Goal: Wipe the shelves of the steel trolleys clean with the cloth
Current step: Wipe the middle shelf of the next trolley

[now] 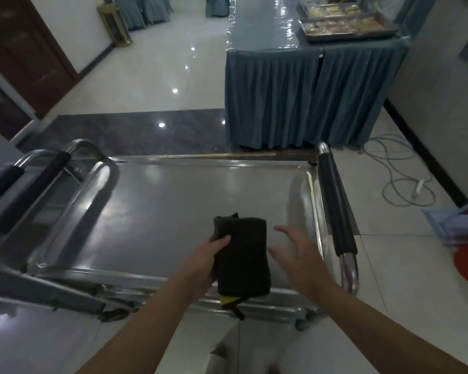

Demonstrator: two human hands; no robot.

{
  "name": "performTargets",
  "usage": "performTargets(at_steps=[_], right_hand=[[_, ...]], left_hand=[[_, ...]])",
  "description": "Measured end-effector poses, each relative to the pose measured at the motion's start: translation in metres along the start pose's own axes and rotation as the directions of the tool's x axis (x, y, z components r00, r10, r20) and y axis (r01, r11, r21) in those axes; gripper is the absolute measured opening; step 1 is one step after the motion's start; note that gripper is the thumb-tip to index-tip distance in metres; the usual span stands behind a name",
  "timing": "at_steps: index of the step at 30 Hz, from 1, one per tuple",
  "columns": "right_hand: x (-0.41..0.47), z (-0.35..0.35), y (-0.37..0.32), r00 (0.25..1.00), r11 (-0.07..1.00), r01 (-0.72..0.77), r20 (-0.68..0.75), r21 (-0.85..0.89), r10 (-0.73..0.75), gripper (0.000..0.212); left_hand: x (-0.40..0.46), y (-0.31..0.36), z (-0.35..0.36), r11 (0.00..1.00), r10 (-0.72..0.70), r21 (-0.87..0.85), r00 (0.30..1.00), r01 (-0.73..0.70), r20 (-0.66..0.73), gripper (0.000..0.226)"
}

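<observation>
the left hand [207,261] is pinching the folded dark cloth [242,255] above the trolley shelf [160,211], its long axis running away from the person, while the right hand [299,256], fingers spread, is hovering just beside it.

Both forearms are bare, apparently unsleeved to the frame's edge, and the hands [295,255] wear nothing.

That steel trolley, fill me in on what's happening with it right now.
A person stands at the steel trolley, over its top shelf. The left hand grips a folded dark cloth held over the near edge of the shelf. The right hand hovers open beside the cloth, fingers spread, holding nothing. A second trolley is parked against the left end. Beyond them stands a skirted table with food trays.
</observation>
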State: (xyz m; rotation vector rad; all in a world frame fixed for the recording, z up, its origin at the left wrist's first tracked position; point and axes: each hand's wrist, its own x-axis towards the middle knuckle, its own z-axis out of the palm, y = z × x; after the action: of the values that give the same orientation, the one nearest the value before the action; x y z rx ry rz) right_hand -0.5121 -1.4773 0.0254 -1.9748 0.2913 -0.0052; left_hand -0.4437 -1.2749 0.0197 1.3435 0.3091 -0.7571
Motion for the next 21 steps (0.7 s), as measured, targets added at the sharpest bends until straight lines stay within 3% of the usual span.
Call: performTargets(at_steps=[2,4,6,8,11,15,17,19,21], right_hand=[[-0.004,0.014,-0.015,0.982,0.951,-0.167,0.127,0.262,0.138,0.049],[-0.001,0.021,-0.023,0.91,0.757,-0.402,0.315,0.516,0.269,0.059],[0.001,0.025,-0.029,0.809,0.565,-0.58,0.494,0.587,0.317,0.065],[0.001,0.033,-0.034,0.747,0.475,-0.661,0.568,0.581,0.345,0.067],[0.003,0.053,-0.043,0.753,0.408,-0.658,0.562,0.633,0.342,0.059],[0.001,0.075,-0.049,0.805,0.354,-0.587,0.478,0.728,0.351,0.056],[-0.003,0.08,-0.048,0.817,0.334,-0.56,0.439,0.758,0.373,0.056],[-0.007,0.082,-0.044,0.826,0.342,-0.534,0.392,0.773,0.404,0.052],[-0.004,0.081,-0.045,0.826,0.411,-0.51,0.297,0.756,0.479,0.047]], left_hand=[[-0.006,0.008,0.0,0.993,-0.039,-0.104,0.997,0.047,0.073,0.035],[-0.008,0.016,-0.004,0.982,-0.084,-0.152,0.98,0.112,0.182,0.04],[-0.007,0.022,-0.01,0.975,-0.122,-0.149,0.959,0.164,0.257,0.041],[-0.002,0.028,-0.015,0.975,-0.17,-0.092,0.942,0.204,0.289,0.038],[0.007,0.035,-0.022,0.974,-0.227,0.055,0.94,0.221,0.253,0.029],[0.031,0.047,-0.038,0.941,-0.079,0.339,0.975,0.004,0.208,0.016],[0.046,0.053,-0.046,0.935,-0.046,0.354,0.98,-0.025,0.191,0.013],[0.061,0.053,-0.051,0.947,-0.1,0.32,0.969,0.024,0.224,0.019],[0.074,0.049,-0.052,0.919,-0.159,0.393,0.95,0.042,0.27,0.03]])
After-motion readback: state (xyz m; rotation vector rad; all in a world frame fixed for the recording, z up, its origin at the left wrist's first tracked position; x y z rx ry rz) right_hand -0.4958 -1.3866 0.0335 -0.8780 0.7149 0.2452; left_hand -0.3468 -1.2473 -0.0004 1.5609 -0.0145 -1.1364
